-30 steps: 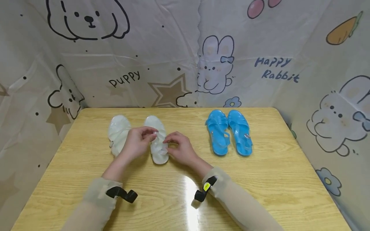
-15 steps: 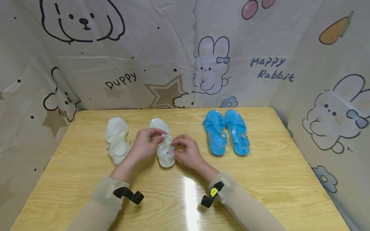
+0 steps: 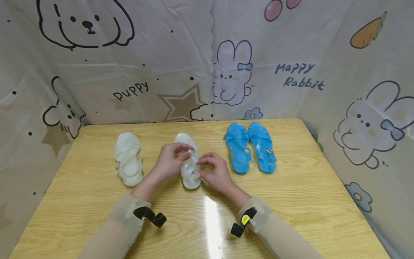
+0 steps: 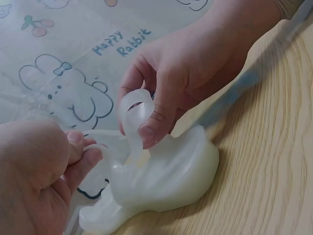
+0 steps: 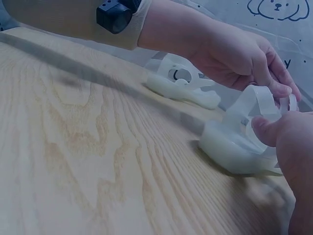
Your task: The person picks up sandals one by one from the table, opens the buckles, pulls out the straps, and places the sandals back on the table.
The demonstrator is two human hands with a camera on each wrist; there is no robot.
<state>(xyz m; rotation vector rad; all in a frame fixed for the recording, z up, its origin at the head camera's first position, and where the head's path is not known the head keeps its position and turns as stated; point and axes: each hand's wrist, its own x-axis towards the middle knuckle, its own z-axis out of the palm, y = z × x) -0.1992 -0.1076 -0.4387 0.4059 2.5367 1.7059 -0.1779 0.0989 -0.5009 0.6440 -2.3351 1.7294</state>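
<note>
A pale, milky-white jelly sandal (image 3: pixel 191 181) stands on the wooden table between my hands, its toe towards the back. From its left side my left hand (image 3: pixel 171 160) pinches a thin strap between thumb and fingers. My right hand (image 3: pixel 217 173), on the opposite side, pinches a wider strap (image 4: pixel 142 115) that curls up in a loop above the sandal. The left wrist view shows both hands close together at the straps, with part of the thin strap hidden behind the left fingers. The matching white sandal (image 3: pixel 128 162) lies apart to the left, untouched.
Two blue jelly sandals (image 3: pixel 238 151) lie side by side at the back right of the table (image 3: pixel 307 201). A printed cloth (image 3: pixel 155 54) with cartoon animals walls the back and sides. A black wrist camera (image 3: pixel 150 216) juts from each sleeve.
Both hands have moved right with the white sandal, widening the gap to its mate on the left. They keep their pinch on the straps. The head view has shifted slightly.
</note>
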